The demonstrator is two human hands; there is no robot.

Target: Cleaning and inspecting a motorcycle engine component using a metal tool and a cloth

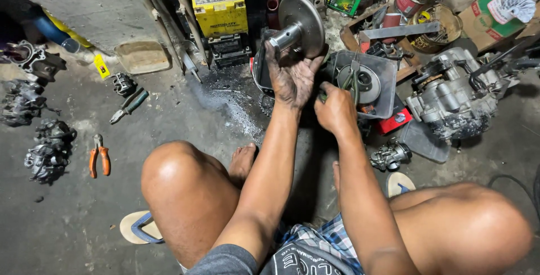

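My left hand (292,78), black with grease, grips a round metal pulley disc (302,24) with a short hub shaft and holds it up over a dark container. My right hand (336,109) is closed on green-handled pliers (352,78), whose tips rise beside a clear plastic tub (388,66). Inside that tub lies another round metal part. I squat on a concrete floor, both knees in view.
An engine block (453,95) sits at right, a small carburettor (390,155) near my right knee. Orange pliers (99,159), green-handled pliers (128,106) and dark engine parts (49,151) lie at left. A yellow battery (220,11), boxes and cans line the back.
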